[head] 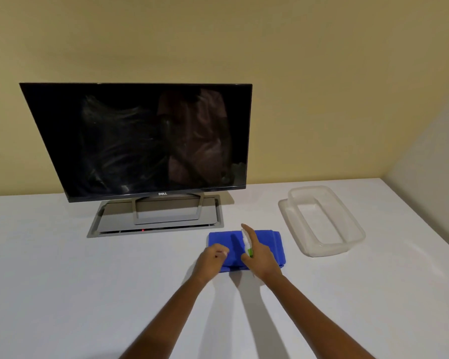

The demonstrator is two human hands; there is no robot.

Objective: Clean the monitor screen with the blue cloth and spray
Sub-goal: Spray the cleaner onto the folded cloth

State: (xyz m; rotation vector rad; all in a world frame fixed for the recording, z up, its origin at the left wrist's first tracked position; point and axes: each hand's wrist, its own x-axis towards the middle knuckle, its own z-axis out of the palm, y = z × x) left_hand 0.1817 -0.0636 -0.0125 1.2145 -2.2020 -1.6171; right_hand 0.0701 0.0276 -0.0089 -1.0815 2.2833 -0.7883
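Fingers of my right hand [261, 255] are wrapped round the spray bottle [246, 242], a small white one with a green band, and the forefinger is stretched forward along its top. I hold that bottle over the blue cloth [275, 242], nozzle end pointing away from me toward the monitor [138, 141]. My left hand [210, 260] is curled into a loose fist with its knuckles down on the near left part of the cloth; I cannot tell whether it has pinched any fabric.

I see the cloth lying folded flat on the white table [62, 281], just in front of the right end of the monitor's grey base [156, 216]. Screen is dark and shows pale streaks and smears across its left and middle parts, with a dim reflection on the right. A small red light shows at the base's front edge.

To the right of the cloth, near but apart from it, sits a clear plastic container [324, 218] resting on what looks like its lid. A yellow wall [296, 73] stands behind the table.
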